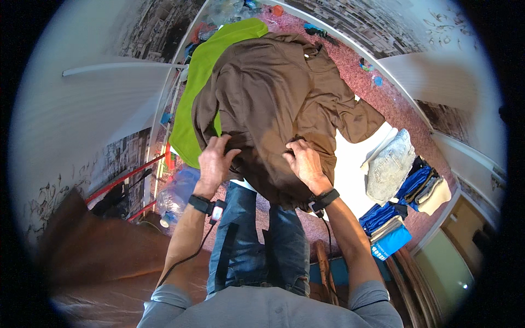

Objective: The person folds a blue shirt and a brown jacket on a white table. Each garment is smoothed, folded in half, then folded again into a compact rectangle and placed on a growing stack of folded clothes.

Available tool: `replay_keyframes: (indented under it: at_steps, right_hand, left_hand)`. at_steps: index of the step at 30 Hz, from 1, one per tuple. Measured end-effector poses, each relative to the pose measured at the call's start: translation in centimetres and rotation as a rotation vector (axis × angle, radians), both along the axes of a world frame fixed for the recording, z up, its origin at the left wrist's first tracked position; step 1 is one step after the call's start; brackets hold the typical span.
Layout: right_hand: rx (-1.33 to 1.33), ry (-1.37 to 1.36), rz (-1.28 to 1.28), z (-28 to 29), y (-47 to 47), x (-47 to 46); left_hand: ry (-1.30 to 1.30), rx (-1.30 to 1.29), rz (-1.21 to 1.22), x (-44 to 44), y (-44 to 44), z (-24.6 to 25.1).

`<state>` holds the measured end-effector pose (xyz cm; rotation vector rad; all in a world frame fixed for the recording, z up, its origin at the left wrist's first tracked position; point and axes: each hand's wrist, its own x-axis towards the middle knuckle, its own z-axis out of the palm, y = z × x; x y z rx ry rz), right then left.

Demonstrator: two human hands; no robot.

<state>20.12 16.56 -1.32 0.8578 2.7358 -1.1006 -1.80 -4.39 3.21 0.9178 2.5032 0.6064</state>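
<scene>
A brown long-sleeved garment lies spread and wrinkled before me, its collar at the far end. My left hand is at its near left part, fingers curled and thumb apart, against the cloth. On the near right part rests my right hand, also with bent fingers. Whether cloth is pinched in either hand is hard to make out. Beneath the brown garment, a bright green cloth shows along the left and far side. A white flat surface shows underneath at the right.
Folded light-grey denim lies at the right edge of the white surface. Beside it are stacks of folded clothes and a blue packet bearing writing. A clear plastic bottle and a red metal bar are at left. Pink carpet surrounds this.
</scene>
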Motion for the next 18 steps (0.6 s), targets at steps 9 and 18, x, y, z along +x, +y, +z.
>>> replay_keyframes:
  at_steps: [9, 18]
  right_hand:
    - [-0.191, -0.009, -0.394, 0.9, 3.5, 0.5]
    - [0.022, -0.191, -0.277, 0.3, 0.3, 7.4]
  left_hand:
    - [-0.098, -0.534, -0.095, -2.7, -6.3, 1.4]
    - [0.022, -0.238, 0.041, -0.1, -7.7, 1.7]
